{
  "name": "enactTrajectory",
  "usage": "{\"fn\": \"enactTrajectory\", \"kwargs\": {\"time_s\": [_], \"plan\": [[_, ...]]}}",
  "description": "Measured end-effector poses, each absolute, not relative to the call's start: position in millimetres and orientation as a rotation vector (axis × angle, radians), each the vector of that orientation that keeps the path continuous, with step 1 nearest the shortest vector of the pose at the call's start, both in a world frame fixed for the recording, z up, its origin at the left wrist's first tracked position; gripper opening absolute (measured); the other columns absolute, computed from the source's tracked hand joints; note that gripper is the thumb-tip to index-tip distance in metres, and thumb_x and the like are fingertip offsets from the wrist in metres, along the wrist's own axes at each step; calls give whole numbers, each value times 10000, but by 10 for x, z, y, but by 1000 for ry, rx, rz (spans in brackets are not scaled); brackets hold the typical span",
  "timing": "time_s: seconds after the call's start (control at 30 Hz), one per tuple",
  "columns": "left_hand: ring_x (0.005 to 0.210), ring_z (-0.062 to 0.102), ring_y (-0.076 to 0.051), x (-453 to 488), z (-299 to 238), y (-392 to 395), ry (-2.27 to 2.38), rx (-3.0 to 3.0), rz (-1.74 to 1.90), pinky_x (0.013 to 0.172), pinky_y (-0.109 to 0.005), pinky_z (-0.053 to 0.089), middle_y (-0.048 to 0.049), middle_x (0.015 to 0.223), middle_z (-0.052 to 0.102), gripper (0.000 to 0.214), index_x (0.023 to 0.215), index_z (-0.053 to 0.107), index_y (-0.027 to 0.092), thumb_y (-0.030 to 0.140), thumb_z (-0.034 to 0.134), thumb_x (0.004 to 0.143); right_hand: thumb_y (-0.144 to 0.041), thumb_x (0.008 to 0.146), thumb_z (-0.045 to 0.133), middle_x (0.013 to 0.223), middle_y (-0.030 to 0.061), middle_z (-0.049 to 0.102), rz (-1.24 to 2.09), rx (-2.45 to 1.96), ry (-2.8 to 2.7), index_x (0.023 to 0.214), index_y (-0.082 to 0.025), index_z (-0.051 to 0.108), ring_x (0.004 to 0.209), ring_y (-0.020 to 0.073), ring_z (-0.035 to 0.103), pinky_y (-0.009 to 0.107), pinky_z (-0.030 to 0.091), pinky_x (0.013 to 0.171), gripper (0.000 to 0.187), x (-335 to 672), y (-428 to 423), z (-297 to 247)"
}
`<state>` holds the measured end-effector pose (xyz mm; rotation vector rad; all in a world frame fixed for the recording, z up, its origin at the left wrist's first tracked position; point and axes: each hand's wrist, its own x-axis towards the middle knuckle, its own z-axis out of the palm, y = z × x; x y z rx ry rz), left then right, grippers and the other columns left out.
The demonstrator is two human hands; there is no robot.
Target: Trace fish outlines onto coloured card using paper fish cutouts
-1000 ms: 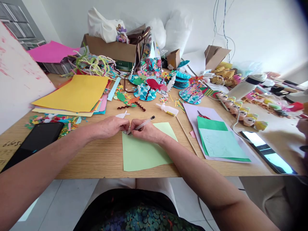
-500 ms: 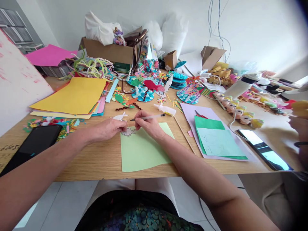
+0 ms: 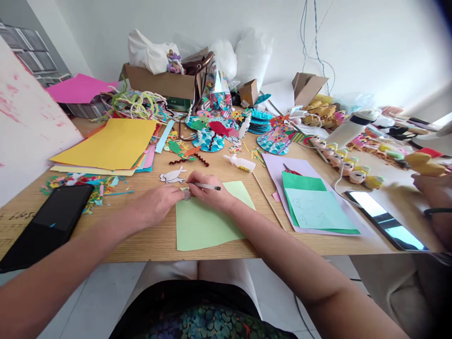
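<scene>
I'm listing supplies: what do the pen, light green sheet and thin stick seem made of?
Pen: probably plastic, its barrel milky and translucent. Light green sheet: matte paper or thin card, flat, without glare. Thin stick: likely bare wood, pale tan and dull.

Exposure: bright, soft, fairly even light over your grip on the pen point(image 3: 210, 187); shadows around your right hand point(image 3: 208, 190) are faint. The wall point(image 3: 367, 47), up and right of the grip, is nearly washed out; light appears to come from that side. Glare: hard white patches on the phone point(image 3: 388, 221) right of your grip. Blur: your left hand point(image 3: 151, 207), just left of the grip, is smeared; the pen reads sharper. Far right of it, a co-worker's hand point(image 3: 432, 188) is dim and soft. Distortion: your forearms point(image 3: 300, 268) stretch towards the lower corners; the upper right corner goes black.
</scene>
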<state>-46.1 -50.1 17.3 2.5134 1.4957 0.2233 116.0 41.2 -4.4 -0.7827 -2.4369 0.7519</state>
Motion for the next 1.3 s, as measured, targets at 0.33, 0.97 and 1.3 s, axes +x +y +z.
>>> {"fn": "enactTrajectory", "kwargs": {"time_s": [0.33, 0.97, 1.3], "plan": [[945, 581, -212, -8, -84, -891, 1911, 2507, 411, 820, -339, 484, -111, 1061, 603, 265, 992, 588, 138, 156, 357, 865, -198, 815, 452, 724, 15, 622, 701, -789, -2479, 874, -174, 546, 634, 115, 550, 211, 370, 621, 113, 1157, 379, -8], [886, 551, -242, 41, -136, -835, 2102, 2399, 218, 810, -387, 450, -102, 1188, 566, 344, 1165, 538, 114, 241, 486, 850, -160, 718, 484, 567, -48, 510, 1573, -679, -2002, 738, -173, 471, 513, 81, 480, 208, 398, 509, 27, 1082, 398, 20], [848, 538, -243, 42, -223, -859, 2140, 2418, 250, 727, -380, 436, -97, 1160, 590, 370, 1189, 537, 141, 243, 500, 836, -103, 686, 518, 643, -39, 515, 1422, -672, -2272, 683, -148, 516, 573, 61, 455, 185, 370, 532, 45, 1044, 461, 39]]}}
